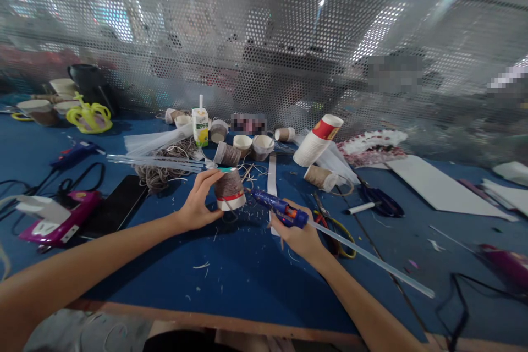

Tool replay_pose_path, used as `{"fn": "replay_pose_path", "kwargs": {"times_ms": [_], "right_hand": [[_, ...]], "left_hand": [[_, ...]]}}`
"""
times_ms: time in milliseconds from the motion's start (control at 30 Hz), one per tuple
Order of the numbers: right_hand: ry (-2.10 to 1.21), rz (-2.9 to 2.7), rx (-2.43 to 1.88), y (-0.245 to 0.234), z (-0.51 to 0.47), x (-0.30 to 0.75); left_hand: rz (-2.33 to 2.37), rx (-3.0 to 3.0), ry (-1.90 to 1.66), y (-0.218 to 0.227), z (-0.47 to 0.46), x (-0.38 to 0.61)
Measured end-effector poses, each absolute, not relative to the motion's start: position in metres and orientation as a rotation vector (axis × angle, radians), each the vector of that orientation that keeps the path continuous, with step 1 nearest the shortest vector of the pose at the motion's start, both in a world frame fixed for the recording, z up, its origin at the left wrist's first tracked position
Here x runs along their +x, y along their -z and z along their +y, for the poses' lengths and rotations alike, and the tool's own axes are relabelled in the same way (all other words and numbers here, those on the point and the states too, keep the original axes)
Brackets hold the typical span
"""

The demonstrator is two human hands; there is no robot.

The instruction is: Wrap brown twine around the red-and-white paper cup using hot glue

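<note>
A twine-wrapped paper cup (229,189) is gripped by the left hand (198,204) near the middle of the blue bench (231,269). A blue glue gun (280,210) is clasped in the right hand (299,236), its nozzle aimed at the cup. A clear glue stick (371,259) trails from it toward the bench's right edge.

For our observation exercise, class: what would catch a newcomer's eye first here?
At centre, the left hand grips a brown twine-wrapped paper cup while the right hand holds a blue glue gun beside it. Behind, a stack of red-and-white paper cups lies tilted on the blue table.
</note>
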State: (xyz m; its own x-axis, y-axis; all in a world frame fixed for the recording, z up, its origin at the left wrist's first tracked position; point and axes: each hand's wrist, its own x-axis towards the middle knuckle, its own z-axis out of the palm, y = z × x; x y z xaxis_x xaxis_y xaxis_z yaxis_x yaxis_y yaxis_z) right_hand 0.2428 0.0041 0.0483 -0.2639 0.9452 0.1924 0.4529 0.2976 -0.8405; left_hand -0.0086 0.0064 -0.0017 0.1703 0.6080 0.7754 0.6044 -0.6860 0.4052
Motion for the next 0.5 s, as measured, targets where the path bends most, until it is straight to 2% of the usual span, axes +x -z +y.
{"fn": "replay_pose_path", "kwargs": {"times_ms": [267,500], "right_hand": [[-0.870,-1.740,-1.236,-0.054,0.002,0.241],[-0.750,-2.028,-1.141,-0.056,-0.008,0.240]], "left_hand": [[1.265,2.379,-1.571,0.002,0.006,-0.008],[1.298,2.425,-1.532,0.000,0.007,-0.008]]}}
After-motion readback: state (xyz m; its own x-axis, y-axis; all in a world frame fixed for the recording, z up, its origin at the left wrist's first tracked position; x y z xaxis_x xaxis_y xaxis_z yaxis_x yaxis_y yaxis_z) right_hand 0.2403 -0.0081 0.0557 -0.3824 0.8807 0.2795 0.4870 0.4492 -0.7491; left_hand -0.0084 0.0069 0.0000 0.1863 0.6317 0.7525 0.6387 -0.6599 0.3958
